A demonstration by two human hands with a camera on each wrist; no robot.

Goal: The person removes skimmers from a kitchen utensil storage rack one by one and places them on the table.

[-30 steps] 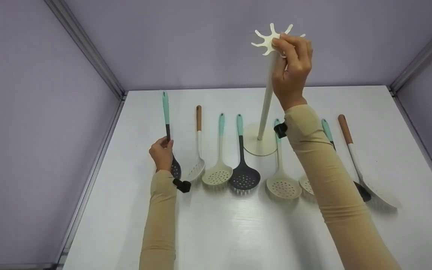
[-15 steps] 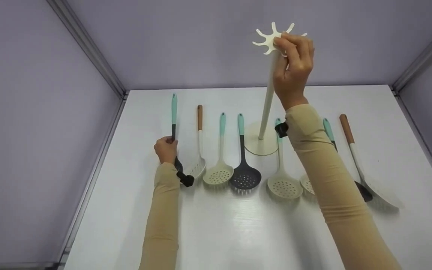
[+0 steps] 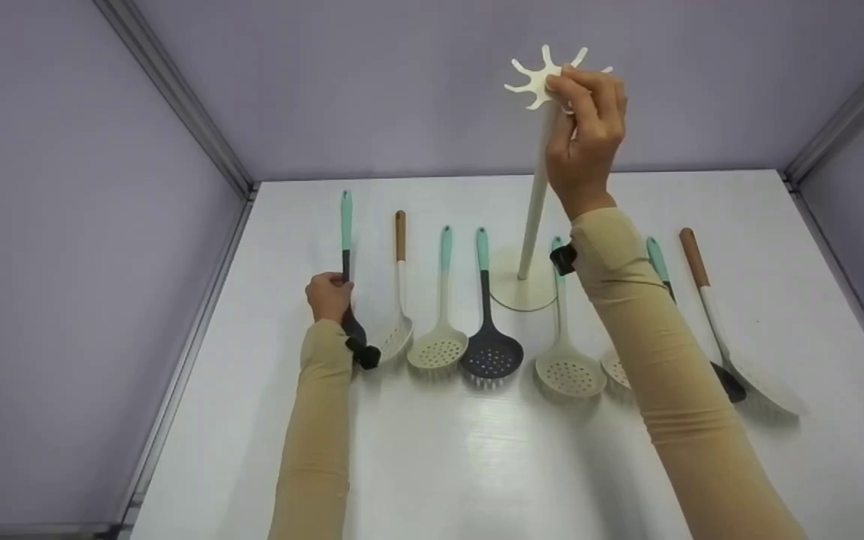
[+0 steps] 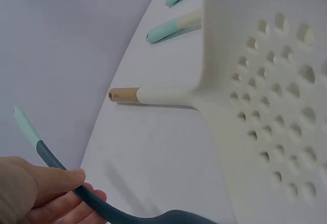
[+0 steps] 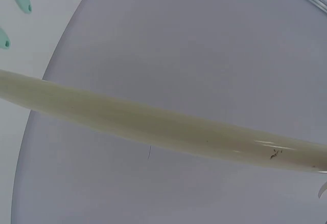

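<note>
A cream utensil stand (image 3: 534, 202) rises from a round base (image 3: 508, 289) on the white table; its pole (image 5: 153, 121) crosses the right wrist view. My right hand (image 3: 586, 135) grips the stand's top just below the pronged hook crown (image 3: 533, 75). My left hand (image 3: 329, 296) grips the dark shaft of a dark ladle with a teal handle (image 3: 346, 225) at the left end of the row. In the left wrist view my fingers (image 4: 56, 193) curl round that dark shaft (image 4: 97, 206). Its bowl is mostly hidden behind my wrist.
A row of utensils lies on the table (image 3: 477, 465): a cream slotted turner with a wooden handle (image 3: 399, 277), a cream skimmer (image 3: 439, 330), a dark skimmer (image 3: 489, 345), another cream skimmer (image 3: 567, 360), and more at the right (image 3: 709, 315). Lilac walls enclose three sides.
My left hand has shifted the teal-handled ladle slightly right, toward the row, with its handle now more upright in the picture. The right hand has stayed on the stand's top.
</note>
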